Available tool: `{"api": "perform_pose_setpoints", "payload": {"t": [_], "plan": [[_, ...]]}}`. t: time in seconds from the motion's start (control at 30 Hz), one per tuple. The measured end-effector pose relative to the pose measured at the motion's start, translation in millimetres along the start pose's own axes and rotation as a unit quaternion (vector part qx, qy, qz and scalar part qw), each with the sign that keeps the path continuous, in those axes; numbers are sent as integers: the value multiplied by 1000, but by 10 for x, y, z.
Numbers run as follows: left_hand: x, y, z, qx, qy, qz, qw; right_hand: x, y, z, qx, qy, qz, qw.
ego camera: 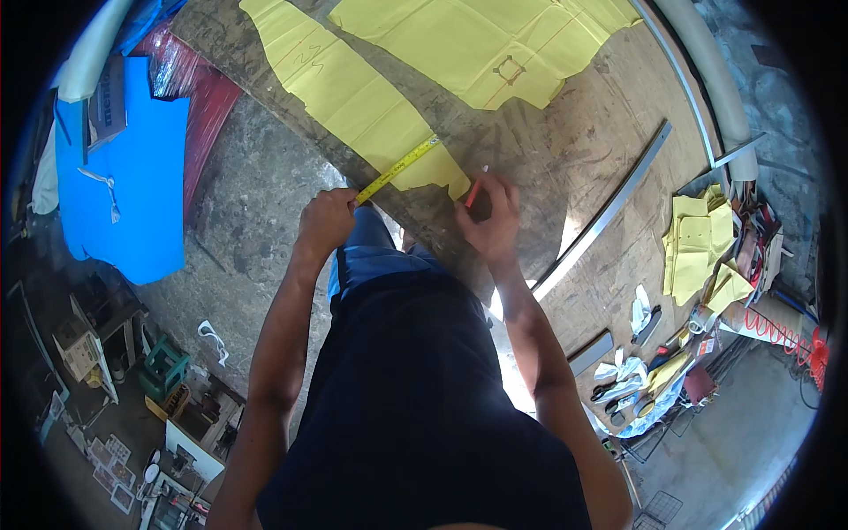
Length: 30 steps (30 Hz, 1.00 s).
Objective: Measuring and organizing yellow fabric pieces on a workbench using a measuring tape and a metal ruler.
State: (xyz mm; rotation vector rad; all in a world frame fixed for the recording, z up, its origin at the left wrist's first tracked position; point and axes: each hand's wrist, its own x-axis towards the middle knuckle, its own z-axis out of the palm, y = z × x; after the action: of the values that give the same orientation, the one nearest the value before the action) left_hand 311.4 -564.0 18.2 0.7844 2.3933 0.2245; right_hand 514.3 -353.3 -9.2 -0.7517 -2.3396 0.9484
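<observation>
My left hand (326, 222) is closed on one end of a yellow measuring tape (399, 170), at the table's edge. The tape lies slantwise across a long yellow paper pattern piece (361, 99), its far end near the piece's right edge. My right hand (491, 215) holds a small red marking tool (474, 191), perhaps a pen or pencil, between thumb and fingers beside the piece's lower corner. A larger yellow pattern piece (490, 46), with a marked square opening, lies further back on the wooden table (596, 139).
A long metal ruler (603, 209) lies to the right. Folded yellow patterns (695, 242), scissors (603, 392) and white cloth scraps (623, 371) sit along the right side. Blue sheet material (142, 199) hangs at left; a green stool (163, 368) stands on the floor.
</observation>
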Motion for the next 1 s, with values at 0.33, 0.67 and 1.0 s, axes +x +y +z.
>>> {"api": "perform_pose_setpoints", "payload": {"t": [0.33, 0.67, 1.0], "plan": [[16, -86, 88, -5, 29, 29, 999, 434, -338, 178, 194, 1, 152, 969], [0, -51, 45, 0, 9, 21, 1000, 514, -144, 540, 180, -108, 57, 976], [-3, -34, 20, 16, 2, 22, 1000, 539, -132, 598, 121, -102, -13, 987]]}}
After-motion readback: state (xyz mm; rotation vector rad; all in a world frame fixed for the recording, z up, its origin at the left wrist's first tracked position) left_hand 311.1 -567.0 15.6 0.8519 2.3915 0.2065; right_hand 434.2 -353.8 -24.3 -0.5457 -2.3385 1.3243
